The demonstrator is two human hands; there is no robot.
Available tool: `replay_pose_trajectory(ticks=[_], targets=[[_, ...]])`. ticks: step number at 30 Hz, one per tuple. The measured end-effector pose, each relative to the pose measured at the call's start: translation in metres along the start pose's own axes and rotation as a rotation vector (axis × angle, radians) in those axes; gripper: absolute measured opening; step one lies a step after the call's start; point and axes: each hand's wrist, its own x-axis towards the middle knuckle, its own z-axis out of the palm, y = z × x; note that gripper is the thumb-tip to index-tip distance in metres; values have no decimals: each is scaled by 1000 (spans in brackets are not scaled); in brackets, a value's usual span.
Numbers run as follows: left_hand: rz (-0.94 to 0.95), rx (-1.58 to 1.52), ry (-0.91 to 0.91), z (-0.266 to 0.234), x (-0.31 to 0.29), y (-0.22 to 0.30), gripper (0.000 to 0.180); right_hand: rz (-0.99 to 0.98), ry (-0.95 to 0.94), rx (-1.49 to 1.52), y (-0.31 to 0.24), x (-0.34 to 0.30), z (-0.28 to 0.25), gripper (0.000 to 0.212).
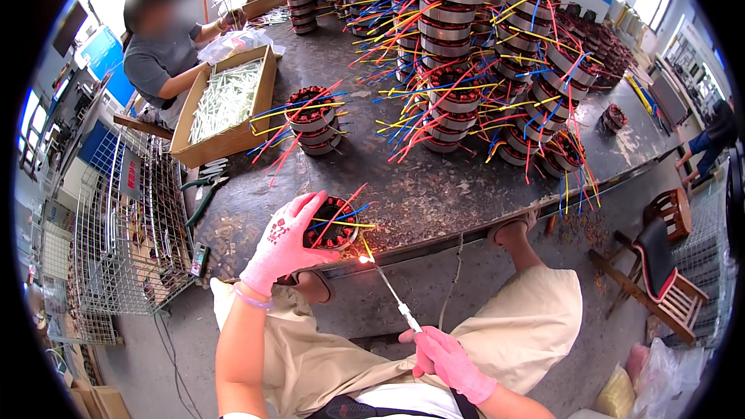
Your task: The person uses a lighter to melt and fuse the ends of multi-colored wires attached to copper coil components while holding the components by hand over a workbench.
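My left hand [289,239], in a pink glove, is closed around a motor stator [332,242] at the front edge of the table. Red, blue and yellow wires stick out from its dark winding toward the right. In my right hand [448,358], also pink-gloved, is a slim rod-shaped tool [397,299] with a white grip. A bright orange glow [365,259] burns at its far tip, touching or very close to the end of a yellow wire [368,247]. Whether the glow is a flame or hot metal, I cannot tell.
Tall stacks of wired stators [450,54] cover the table's far side; a shorter stack [312,120] stands nearer. A cardboard box [268,97] holds white sleeves. Pliers [206,202] lie at the left edge, beside wire racks [143,225]. A person [159,46] works at the far left.
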Motion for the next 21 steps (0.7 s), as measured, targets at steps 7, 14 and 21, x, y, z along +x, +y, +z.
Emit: replay_pose_trajectory(ticks=[7, 14, 21], targets=[[1, 12, -3, -2, 0, 2, 102, 2, 2, -34, -2, 1, 2, 38], [21, 21, 4, -1, 1, 1, 101, 12, 14, -43, 3, 2, -2, 36], [33, 21, 13, 0, 1, 1, 100, -9, 5, -25, 0, 1, 1, 40]])
